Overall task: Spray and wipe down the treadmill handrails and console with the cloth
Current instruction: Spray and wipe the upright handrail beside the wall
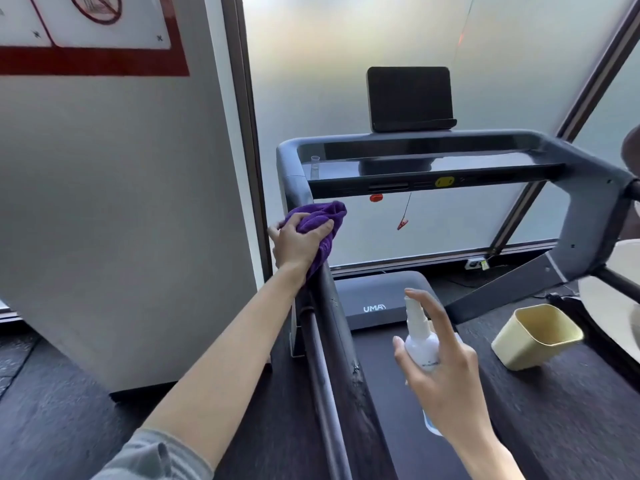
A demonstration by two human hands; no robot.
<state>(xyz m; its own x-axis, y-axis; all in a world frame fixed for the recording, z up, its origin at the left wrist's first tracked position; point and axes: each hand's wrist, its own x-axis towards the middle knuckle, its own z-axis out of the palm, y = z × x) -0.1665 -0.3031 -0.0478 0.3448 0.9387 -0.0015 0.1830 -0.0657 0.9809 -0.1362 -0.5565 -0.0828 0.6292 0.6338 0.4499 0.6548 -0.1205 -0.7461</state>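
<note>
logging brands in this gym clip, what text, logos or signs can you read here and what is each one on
"UMA": white letters on the treadmill's dark motor cover.
Small dark print on the white spray bottle held in the right hand: too small to read.
Red-bordered wall sign, with a crossed-out circle symbol: cut off by the frame edge, no words readable.
The screen above the console is dark, with no text.

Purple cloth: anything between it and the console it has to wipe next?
Nothing visible. The left hand grips the purple cloth against the left handrail, just below the corner where the rail bends into the console. The rail between them is bare; the red safety clip hangs further right, off that path.
</note>
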